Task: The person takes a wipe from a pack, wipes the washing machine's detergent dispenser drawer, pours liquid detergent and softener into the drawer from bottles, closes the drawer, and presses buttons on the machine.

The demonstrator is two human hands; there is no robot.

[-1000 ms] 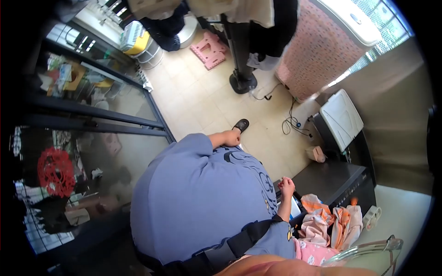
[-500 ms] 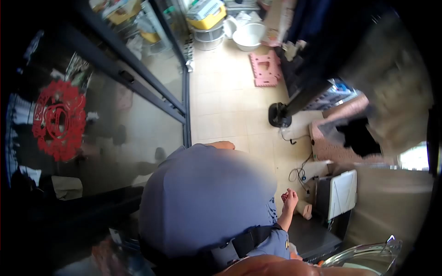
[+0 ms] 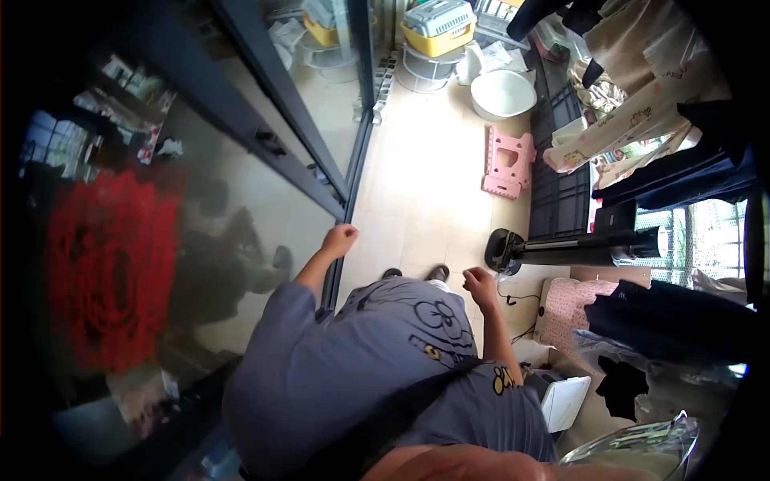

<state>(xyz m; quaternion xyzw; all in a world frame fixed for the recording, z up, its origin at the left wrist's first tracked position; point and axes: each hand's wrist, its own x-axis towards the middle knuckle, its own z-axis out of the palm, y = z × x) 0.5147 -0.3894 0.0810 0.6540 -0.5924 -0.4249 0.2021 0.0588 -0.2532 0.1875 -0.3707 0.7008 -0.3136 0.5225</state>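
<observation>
My left hand (image 3: pixel 341 240) is in a loose fist beside the dark frame of the sliding glass door (image 3: pixel 309 172); nothing shows in it. On the other side, my right hand (image 3: pixel 480 287) is held out in front of my body with fingers curled in, also with nothing showing in it. The base of a black upright stand (image 3: pixel 504 251) is the nearest thing to it. Below both hands is my grey printed T-shirt (image 3: pixel 385 337), crossed by a black strap. Tips of two dark shoes (image 3: pixel 438 272) show past the shirt on the tiled floor.
A pink folding stool (image 3: pixel 508 164) lies on the tiles ahead, with a white basin (image 3: pixel 503 94) and yellow-and-grey pet carrier (image 3: pixel 438 28) behind it. Clothes (image 3: pixel 674 192) hang on the right. A cable (image 3: pixel 523 299) trails near the stand. A red cut-out (image 3: pixel 112 272) decorates the glass.
My left hand has come up and forward into clearer view near the door frame. The right hand has moved forward and up. The view has shifted, showing more hanging clothes.
</observation>
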